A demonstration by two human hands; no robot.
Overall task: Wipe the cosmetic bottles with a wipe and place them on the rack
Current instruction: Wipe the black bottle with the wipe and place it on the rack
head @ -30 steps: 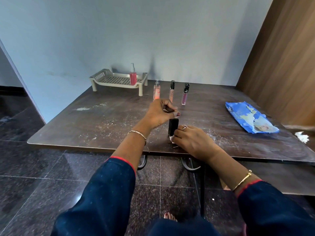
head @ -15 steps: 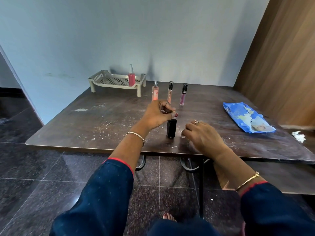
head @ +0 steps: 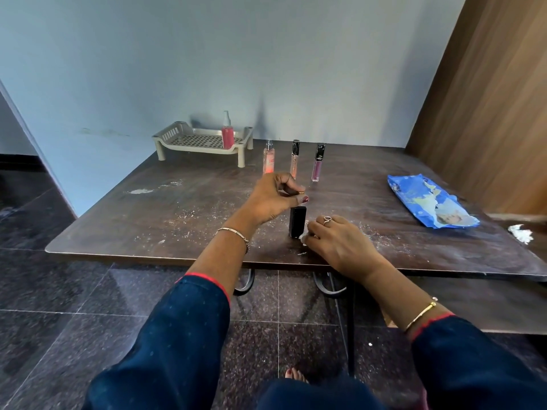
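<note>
A small black bottle [head: 297, 221] stands upright near the table's front edge. My left hand [head: 273, 199] hovers just above it with fingers curled, the thumb tip close over the bottle's top. My right hand [head: 340, 247] rests on the table to the bottle's right, pinching a small white wipe [head: 303, 238] against its base. Further back stand a pink spray bottle [head: 268, 158] and two gloss tubes [head: 294, 159] [head: 318, 164]. A beige rack [head: 201, 142] at the back holds one red spray bottle [head: 227, 134].
A blue wipes pack [head: 429, 202] lies at the right of the brown table [head: 148, 220], with a crumpled white wipe [head: 521, 233] beyond it. White dust streaks mark the tabletop. A wooden panel [head: 488, 99] rises at the right. Dark tiled floor lies below.
The black bottle went from my right hand's grasp to standing alone on the table. My right hand drew back to the right, then returned to the bottle's base with the wipe.
</note>
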